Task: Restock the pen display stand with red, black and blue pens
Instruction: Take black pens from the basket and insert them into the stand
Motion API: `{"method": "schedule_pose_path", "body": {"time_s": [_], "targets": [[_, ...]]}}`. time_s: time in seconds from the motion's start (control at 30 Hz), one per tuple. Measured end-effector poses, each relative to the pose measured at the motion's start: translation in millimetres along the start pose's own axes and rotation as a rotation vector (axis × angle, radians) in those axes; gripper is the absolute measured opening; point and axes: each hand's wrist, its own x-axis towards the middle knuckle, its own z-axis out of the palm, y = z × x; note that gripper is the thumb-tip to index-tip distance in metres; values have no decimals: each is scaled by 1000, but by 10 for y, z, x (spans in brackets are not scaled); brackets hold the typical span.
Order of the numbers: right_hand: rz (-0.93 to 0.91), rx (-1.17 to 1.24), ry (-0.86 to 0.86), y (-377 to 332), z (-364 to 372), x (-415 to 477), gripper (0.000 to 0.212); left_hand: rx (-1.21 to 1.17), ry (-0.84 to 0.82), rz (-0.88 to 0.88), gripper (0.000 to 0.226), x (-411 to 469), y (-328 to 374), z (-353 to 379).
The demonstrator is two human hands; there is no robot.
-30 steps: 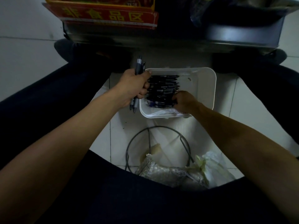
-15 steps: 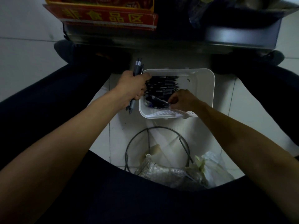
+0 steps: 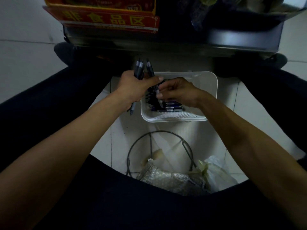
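L hand (image 3: pixel 137 87) fisted round pens (image 3: pixel 139 70), 3 tops showing above it. R hand (image 3: pixel 180 92), just beside, pinches rightmost pen (image 3: pixel 156 90) low down, over white tray (image 3: pixel 213 90) w/ loose pens (image 3: pixel 172 107), too heaped to count.

A wire-rimmed waste bin (image 3: pixel 163 131) stands on the pale tiled floor (image 3: pixel 25 52). Inside it lie bubble wrap (image 3: pixel 172 178) and, toward its right side, a crumpled clear plastic bag (image 3: pixel 217 173). Well beyond the bin, a red sign (image 3: pixel 109 19) with yellow characters fronts a dark metal shelf (image 3: pixel 240 39).
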Motion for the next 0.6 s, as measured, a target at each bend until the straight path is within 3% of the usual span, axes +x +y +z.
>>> {"method": "schedule_pose_path", "body": {"time_s": [0.2,0.3,0.4,0.47,0.6], "targets": [[21,154,-159,-10,56,26,23,35,50,-22,23,20,-29,0],[65,130,-84,127,-69,57,21,9,67,-79,23,46,-28,8],[116,-467,-5,329,-199,116,18,-123,-6,-144,11,37,-13,22],[174,-847,-10,477,-224,142,21,-154,-63,-173,16,18,-21,32],[205,-1026,2,760,-220,172,33,-72,-105,-167,17,12,-44,37]]}}
